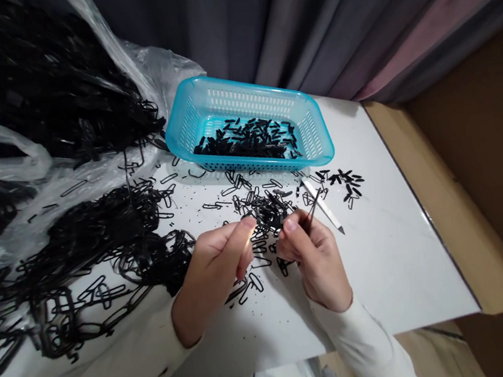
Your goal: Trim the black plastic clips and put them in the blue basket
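Observation:
My left hand (227,250) is closed in a pinch above the table, thumb pressed to the fingers; what it holds, if anything, is hidden. Just to its right, my right hand (310,246) is closed around a thin dark pointed tool (314,206) that looks like tweezers, its tip angled up and away. Whether the right thumb and finger also pinch a small black piece, I cannot tell. Beneath and beyond both hands lies a loose pile of small black strips and thin oval loops (269,209). The two hands are a little apart.
A blue perforated basket (326,141) holding many small black strips stands behind the pile. A white pen-like stick (323,205) and a small group of black strips (347,181) lie to the right. Clear plastic bags (39,164) and tangled black loops (100,233) crowd the left.

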A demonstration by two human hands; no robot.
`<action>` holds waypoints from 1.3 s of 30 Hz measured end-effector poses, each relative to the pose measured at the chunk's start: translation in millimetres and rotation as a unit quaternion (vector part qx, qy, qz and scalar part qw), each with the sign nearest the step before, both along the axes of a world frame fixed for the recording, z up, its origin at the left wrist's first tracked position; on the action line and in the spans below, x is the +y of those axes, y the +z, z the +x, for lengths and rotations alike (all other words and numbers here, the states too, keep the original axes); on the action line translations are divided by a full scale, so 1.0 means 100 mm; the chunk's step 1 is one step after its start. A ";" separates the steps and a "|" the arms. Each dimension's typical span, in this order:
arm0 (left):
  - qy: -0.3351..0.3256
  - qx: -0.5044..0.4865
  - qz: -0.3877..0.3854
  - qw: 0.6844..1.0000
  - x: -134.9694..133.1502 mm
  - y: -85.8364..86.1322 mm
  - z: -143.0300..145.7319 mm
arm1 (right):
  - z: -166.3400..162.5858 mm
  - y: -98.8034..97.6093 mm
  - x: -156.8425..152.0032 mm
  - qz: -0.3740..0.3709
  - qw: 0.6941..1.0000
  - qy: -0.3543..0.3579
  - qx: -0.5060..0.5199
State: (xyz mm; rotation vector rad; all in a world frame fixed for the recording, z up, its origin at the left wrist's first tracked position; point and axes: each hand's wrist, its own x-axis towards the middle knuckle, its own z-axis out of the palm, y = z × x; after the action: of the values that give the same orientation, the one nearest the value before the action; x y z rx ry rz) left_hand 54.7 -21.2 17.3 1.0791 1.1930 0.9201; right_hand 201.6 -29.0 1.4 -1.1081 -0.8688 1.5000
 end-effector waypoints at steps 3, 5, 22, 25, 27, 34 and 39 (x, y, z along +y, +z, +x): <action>0.032 0.017 -0.039 0.999 0.00 0.02 0.00 | -0.01 -0.01 -0.01 0.003 1.000 0.002 -0.011; 0.052 0.021 -0.066 0.996 -0.01 0.05 0.01 | 0.00 0.00 -0.02 0.012 0.999 -0.002 -0.037; 0.066 -0.044 -0.105 0.991 0.09 0.00 -0.04 | 0.56 0.31 1.19 0.249 0.837 -0.054 -0.484; 0.093 -0.045 -0.106 0.989 0.09 0.01 -0.06 | 0.56 0.25 0.97 0.243 0.819 0.027 -0.520; 0.104 -0.075 -0.081 0.988 0.11 0.02 -0.07 | 0.57 0.17 0.86 0.213 0.796 0.092 -0.560; 0.097 -0.091 -0.083 0.988 0.13 0.01 -0.07 | 0.60 -0.16 0.81 0.152 0.762 0.115 -0.619; 0.080 -0.092 -0.053 0.991 0.12 0.03 -0.07 | 0.57 -0.15 0.80 0.146 0.798 0.083 -0.579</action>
State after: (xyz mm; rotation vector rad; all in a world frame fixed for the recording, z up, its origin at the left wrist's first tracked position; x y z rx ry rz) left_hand 47.3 -9.1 20.4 0.8035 1.1718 1.0435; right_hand 258.7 51.1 -13.7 -1.7297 -1.9842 0.6126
